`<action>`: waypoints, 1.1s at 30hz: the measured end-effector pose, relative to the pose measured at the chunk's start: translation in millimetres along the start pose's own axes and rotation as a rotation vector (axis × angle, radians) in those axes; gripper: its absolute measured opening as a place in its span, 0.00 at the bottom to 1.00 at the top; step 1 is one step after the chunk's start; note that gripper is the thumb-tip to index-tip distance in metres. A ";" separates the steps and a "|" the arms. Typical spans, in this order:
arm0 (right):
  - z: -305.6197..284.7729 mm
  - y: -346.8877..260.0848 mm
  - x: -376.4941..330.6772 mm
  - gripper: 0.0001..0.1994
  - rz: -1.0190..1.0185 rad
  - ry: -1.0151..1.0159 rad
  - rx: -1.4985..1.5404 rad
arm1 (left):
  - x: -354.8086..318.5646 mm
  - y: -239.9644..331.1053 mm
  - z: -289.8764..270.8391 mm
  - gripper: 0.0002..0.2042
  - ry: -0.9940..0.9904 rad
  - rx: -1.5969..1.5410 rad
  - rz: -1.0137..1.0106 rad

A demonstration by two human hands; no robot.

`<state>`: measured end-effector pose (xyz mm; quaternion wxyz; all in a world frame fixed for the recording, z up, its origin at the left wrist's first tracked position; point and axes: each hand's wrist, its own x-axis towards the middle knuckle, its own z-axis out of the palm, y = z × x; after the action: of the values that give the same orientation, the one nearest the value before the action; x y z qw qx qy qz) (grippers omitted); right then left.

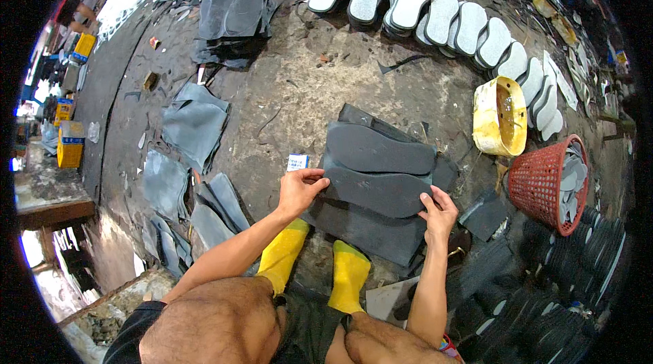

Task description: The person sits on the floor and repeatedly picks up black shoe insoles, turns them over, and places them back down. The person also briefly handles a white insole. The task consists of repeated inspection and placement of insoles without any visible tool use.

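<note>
Between my two hands lies a dark grey foam sole point(374, 192), shaped like an insole. My left hand point(301, 190) pinches its left end between thumb and fingers. At the right end, my right hand point(439, 213) grips the edge, thumb on top. A second dark sole shape point(374, 149) lies just beyond it, side by side. Beneath them are stacked dark sheets point(381, 233), partly covered by the soles. Close by my left fingers is a small blue and white box point(297, 162) on the floor.
White-topped soles point(411, 2) stand in a curved row at the far right. Nearer are a yellow container point(482, 119) with brownish liquid and a red basket point(537, 184) of grey scraps. Grey sheets point(194, 122) lie at left, black sheets point(235, 7) farther off. My yellow-socked feet point(350, 275) flank the near side.
</note>
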<state>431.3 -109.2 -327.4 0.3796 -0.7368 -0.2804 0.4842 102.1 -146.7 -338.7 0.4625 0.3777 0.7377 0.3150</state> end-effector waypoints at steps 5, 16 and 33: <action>0.5 0.9 4.1 0.19 -0.002 -0.015 0.011 | -6.5 19.5 -0.5 0.13 0.099 0.530 0.475; -8.5 -2.9 -23.9 0.24 -0.601 0.347 -0.566 | 10.9 52.0 54.4 0.25 -0.422 0.736 1.043; -8.2 -136.1 -128.6 0.27 -0.325 -0.236 0.440 | -27.1 184.4 -23.3 0.36 -0.919 -0.591 0.079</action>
<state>384.6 -136.5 -148.0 0.5675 -0.5207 -0.3250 0.5488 137.4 -77.2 -167.8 0.8115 0.3576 0.3251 0.3286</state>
